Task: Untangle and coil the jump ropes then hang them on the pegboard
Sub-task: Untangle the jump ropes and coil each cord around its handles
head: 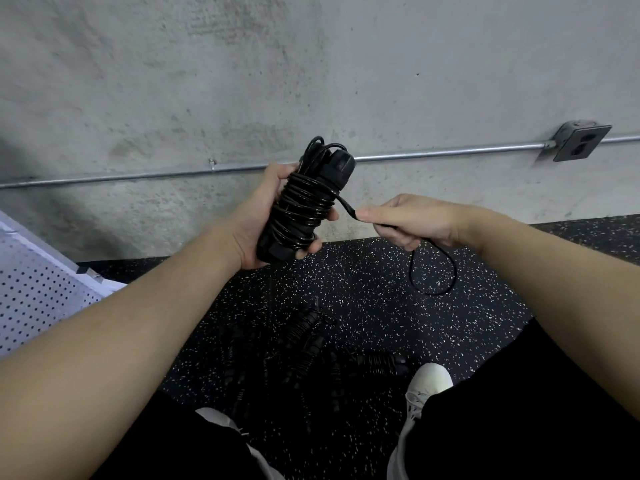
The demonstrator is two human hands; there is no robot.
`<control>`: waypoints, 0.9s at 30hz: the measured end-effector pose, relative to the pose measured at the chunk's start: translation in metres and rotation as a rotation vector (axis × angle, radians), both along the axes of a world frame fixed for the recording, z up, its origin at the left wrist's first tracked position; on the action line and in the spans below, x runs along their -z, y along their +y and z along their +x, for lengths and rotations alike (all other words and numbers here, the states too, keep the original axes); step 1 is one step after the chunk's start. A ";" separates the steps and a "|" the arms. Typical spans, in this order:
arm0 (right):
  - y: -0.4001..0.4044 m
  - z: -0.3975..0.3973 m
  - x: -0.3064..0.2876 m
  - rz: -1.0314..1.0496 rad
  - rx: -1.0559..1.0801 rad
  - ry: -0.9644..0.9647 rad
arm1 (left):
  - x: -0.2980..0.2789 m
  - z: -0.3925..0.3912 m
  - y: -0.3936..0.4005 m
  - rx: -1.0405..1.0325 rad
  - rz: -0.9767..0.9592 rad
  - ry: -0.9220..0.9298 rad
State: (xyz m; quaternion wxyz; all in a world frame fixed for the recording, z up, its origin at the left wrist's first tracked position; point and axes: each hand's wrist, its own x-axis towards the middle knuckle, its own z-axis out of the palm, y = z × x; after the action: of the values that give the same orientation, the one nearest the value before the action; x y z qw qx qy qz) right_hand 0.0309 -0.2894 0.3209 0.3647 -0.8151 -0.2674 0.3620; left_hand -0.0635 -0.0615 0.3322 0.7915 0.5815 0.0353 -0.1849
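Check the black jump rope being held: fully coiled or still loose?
Mostly coiled. The black jump rope is wound around its handles in the left hand; a loose tail hangs from the right hand.

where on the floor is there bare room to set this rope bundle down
Bare floor lies below the wall, between the pegboard and the dangling loop; more lies right of the loop. Crowded: the coiled ropes on the floor near the shoes.
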 end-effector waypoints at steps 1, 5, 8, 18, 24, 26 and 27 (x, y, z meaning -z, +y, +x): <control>0.002 0.000 0.001 0.000 0.017 -0.011 | 0.001 0.000 0.000 0.031 0.013 0.000; 0.007 -0.001 0.003 -0.035 -0.001 -0.050 | 0.007 -0.003 0.003 0.266 0.113 0.017; 0.010 0.001 0.008 -0.047 0.019 -0.017 | 0.009 -0.003 0.001 0.411 0.280 0.069; 0.024 0.002 0.014 -0.016 0.057 -0.078 | 0.022 0.008 -0.025 0.488 0.833 -0.011; 0.035 -0.005 0.016 -0.189 -0.030 -0.337 | 0.039 0.015 -0.028 0.452 1.072 -0.071; 0.037 -0.009 0.016 -0.170 -0.077 -0.382 | 0.046 0.017 -0.026 0.346 1.014 -0.046; 0.037 -0.010 0.015 -0.153 -0.092 -0.373 | 0.048 0.018 -0.025 0.291 0.974 -0.040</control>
State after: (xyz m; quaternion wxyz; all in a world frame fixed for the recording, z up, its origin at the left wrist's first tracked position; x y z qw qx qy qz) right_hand 0.0208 -0.2520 0.3056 0.2290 -0.8804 -0.3389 0.2401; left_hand -0.0457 -0.0864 0.2841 0.3953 0.8853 0.0210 -0.2441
